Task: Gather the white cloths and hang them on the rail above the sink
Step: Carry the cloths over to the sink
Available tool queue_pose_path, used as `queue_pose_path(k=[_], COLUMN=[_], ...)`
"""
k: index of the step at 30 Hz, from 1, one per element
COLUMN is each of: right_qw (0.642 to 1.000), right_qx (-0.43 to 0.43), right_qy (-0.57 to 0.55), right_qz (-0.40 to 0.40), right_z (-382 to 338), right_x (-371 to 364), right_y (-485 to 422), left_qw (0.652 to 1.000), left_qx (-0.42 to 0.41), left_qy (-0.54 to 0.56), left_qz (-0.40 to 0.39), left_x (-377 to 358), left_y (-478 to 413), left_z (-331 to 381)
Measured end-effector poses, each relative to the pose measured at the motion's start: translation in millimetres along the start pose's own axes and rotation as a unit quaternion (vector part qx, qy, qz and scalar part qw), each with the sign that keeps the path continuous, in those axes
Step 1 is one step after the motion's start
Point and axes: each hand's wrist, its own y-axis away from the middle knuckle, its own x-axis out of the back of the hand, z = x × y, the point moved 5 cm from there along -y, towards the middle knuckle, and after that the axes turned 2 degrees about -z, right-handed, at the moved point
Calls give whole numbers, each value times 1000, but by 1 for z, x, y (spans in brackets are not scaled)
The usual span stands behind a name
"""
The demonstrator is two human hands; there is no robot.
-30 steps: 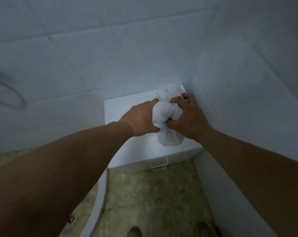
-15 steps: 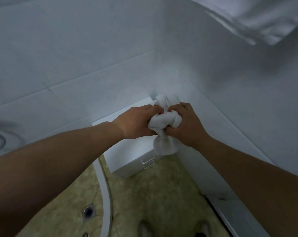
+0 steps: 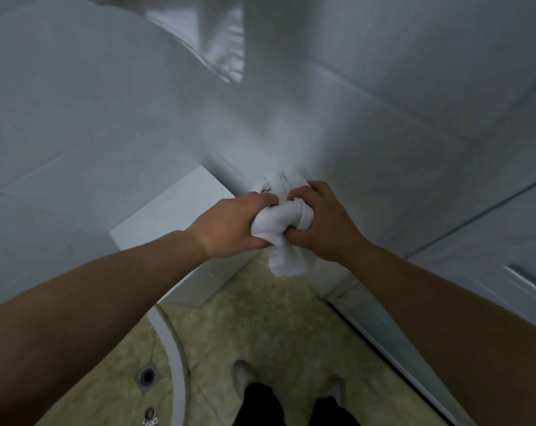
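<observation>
A bunched bundle of white cloths [image 3: 283,221] is held in the air in front of me, near the corner of the tiled walls. My left hand [image 3: 236,222] grips its left side and my right hand [image 3: 325,219] grips its right side, fingers curled into the fabric. A loose end of the bundle hangs down below my hands. Another white cloth [image 3: 220,41] hangs from above at the top of the view. No rail or sink is in view.
A white cabinet [image 3: 174,210] stands low against the left wall. A curved white threshold [image 3: 176,358] and a floor drain [image 3: 146,376] lie on the beige floor at the lower left. A door frame [image 3: 383,342] runs along the right. My feet show at the bottom.
My view has swung right and away from the cabinet, and both hands have carried the bundle off the cabinet's top toward the wall corner. The hanging cloth has shifted left overhead.
</observation>
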Motion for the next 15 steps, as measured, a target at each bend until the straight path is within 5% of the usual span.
queue_pose_path(k=[10, 15], right_qw=[998, 985], right_qx=[-57, -139], right_qy=[-15, 1], right_qz=[20, 101], right_z=[53, 65], right_x=[61, 81], right_y=[90, 131], left_qw=[993, 984], left_qx=[-89, -150], left_qy=[31, 5], left_qz=[-69, -98], left_x=[-53, -73], left_y=[-36, -66], left_z=[88, 115])
